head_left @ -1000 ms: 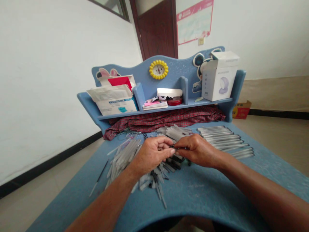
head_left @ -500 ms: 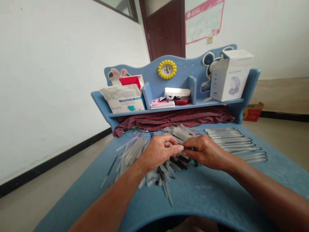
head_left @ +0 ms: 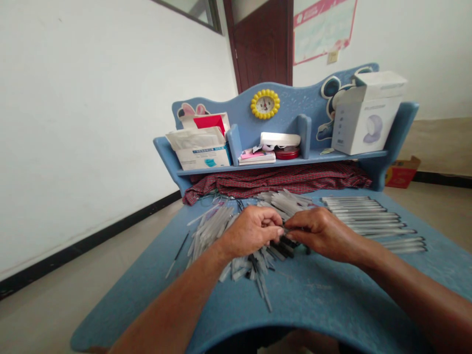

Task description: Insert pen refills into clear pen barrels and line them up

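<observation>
My left hand and my right hand meet over the middle of the desk, thumbs and forefingers pinched. Whatever sits between their fingertips is too small and covered to make out. Beneath and around them spreads a loose heap of frosted, translucent tubes, like pen barrels. Darker black pieces lie among them under the fingers. To the right of my right hand, several clear pens with black ends lie side by side in a row. A thin black-and-white stick, like a pen refill, rests alone at the left.
The blue desk has a shelf along its back. On it stand a mask box, a red round tin and a white carton. A red checked cloth is tucked beneath the shelf.
The head view has turned slightly, so desk and shelf appear farther right. Both hands keep nearly the same pinched pose over the heap, with only small finger shifts.
</observation>
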{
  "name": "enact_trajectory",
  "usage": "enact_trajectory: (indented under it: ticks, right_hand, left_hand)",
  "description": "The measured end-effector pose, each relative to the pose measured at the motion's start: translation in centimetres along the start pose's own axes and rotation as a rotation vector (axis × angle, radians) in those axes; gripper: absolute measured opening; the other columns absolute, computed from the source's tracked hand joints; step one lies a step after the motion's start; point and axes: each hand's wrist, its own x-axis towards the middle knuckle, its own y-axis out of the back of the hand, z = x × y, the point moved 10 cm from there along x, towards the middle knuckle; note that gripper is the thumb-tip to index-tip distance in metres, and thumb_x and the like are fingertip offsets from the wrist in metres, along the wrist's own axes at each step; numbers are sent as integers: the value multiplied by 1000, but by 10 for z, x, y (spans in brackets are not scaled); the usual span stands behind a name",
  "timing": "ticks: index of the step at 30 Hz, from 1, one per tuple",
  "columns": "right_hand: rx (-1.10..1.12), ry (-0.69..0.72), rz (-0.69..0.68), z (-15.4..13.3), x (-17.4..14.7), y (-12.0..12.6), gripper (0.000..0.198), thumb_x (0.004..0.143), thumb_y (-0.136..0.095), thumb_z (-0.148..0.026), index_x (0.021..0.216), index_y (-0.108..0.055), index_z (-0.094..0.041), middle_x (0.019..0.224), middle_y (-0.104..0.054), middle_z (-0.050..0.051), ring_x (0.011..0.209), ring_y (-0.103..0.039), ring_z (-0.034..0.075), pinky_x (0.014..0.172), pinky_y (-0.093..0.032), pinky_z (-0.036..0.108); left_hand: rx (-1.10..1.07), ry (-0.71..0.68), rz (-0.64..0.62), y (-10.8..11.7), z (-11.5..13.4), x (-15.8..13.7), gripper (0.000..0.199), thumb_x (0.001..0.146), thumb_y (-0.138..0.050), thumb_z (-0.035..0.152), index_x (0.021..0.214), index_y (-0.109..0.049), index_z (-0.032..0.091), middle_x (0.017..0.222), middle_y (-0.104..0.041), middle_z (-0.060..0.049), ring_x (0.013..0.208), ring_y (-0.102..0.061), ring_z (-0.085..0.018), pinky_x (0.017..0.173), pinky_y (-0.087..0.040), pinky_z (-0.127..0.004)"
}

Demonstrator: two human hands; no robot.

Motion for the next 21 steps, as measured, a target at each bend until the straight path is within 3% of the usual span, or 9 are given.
enact_trajectory:
  ticks: [3, 8, 17, 21]
  right_hand:
    - [10, -17, -3, 2, -1, 0, 21, 86, -52, -19, 70, -65, -17, 61, -58, -1, 58, -53, 11, 55, -34, 24]
    - [36, -32, -9, 4, -2, -2, 17, 86, -53, -19, 78, -68, -17, 70, -65, 1, 64, -58, 13, 58, -38, 24]
    - [22, -23, -27, 1, -3, -4, 23, 87, -50, -24, 72, -65, -19, 63, -60, -1, 60, -56, 12, 55, -37, 25]
    - [33, -46, -30, 5, -4, -4, 22, 87, -49, -24, 73, -66, -19, 64, -61, 0, 60, -55, 13, 55, -37, 25]
  left_hand:
    - [19, -16, 21, 3, 2, 0, 11, 68, -65, 23, 72, -62, 14, 52, -54, 5, 46, -48, -7, 45, -37, -17]
    - [108, -22, 12, 4, -2, 0, 24, 78, -57, 33, 64, -60, 13, 52, -58, 2, 40, -46, -6, 40, -32, -17]
    - [26, -40, -30, -3, -2, -1, 7, 73, -60, 20, 70, -59, 14, 56, -58, 3, 46, -49, -6, 45, -36, -16]
    - [141, -67, -21, 0, 5, -2, 9, 75, -59, 24, 72, -60, 15, 57, -58, 3, 49, -50, -8, 47, -37, -18]
